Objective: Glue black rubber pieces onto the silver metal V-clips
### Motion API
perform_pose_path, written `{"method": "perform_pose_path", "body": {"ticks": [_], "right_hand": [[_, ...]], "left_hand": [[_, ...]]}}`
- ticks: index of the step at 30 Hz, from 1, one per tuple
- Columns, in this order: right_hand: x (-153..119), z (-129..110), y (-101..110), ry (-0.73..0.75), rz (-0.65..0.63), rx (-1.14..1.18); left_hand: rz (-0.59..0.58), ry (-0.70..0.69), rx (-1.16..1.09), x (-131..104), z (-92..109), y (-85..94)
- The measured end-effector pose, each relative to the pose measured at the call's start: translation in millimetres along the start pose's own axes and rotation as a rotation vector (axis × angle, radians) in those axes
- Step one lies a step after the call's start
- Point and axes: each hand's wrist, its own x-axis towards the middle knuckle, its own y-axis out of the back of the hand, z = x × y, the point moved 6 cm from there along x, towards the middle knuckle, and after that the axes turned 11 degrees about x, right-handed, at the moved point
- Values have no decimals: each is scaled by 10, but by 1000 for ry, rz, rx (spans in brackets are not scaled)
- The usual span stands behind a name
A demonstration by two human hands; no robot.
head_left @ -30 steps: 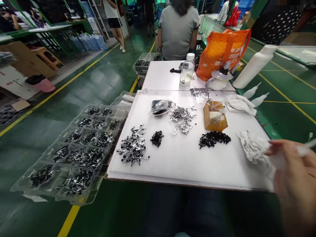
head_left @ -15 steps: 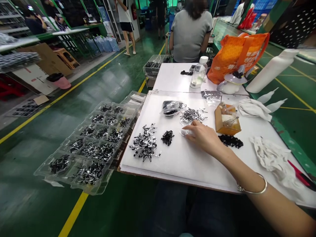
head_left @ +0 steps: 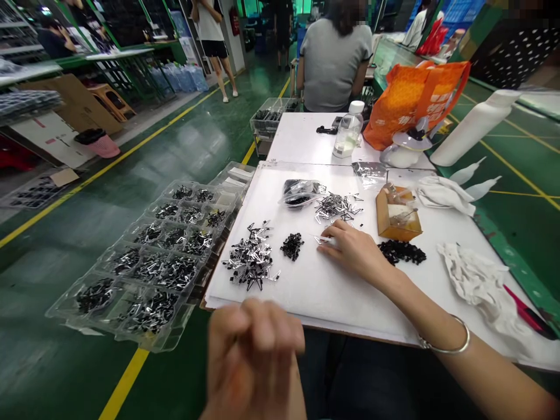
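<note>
My right hand [head_left: 352, 251], with a bracelet at the wrist, rests on the white tabletop [head_left: 306, 291], its fingers closed around a small silver piece [head_left: 322, 239]. Just beyond it lies a pile of silver and black clips [head_left: 336, 207]. My left hand [head_left: 256, 350] is raised in front of the table's near edge, fingers curled and blurred; whether anything is in it is hidden. Between the hands and the left edge are a small pile of black pieces [head_left: 291, 247] and a larger pile of clips with black ends [head_left: 251, 256].
A compartment tray [head_left: 164, 312] of small parts stands left of the table. Around the right side are an orange box [head_left: 399, 224], black pieces [head_left: 401, 251], white gloves [head_left: 476, 274], a bottle [head_left: 349, 131] and an orange bag [head_left: 413, 105]. A person [head_left: 335, 64] sits beyond the table.
My left hand has come into view at the bottom. My right hand stays near the same spot on the table, and its fingers have shifted slightly. The whole view has moved a little.
</note>
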Motion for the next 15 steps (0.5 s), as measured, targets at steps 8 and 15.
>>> {"method": "perform_pose_path", "body": {"ticks": [8, 15], "right_hand": [[-106, -31, 116, -13, 172, 244], [-799, -145, 136, -93, 375, 630]], "left_hand": [[-125, 204, -68, 490, -447, -598], [-228, 86, 43, 220, -528, -874]]}}
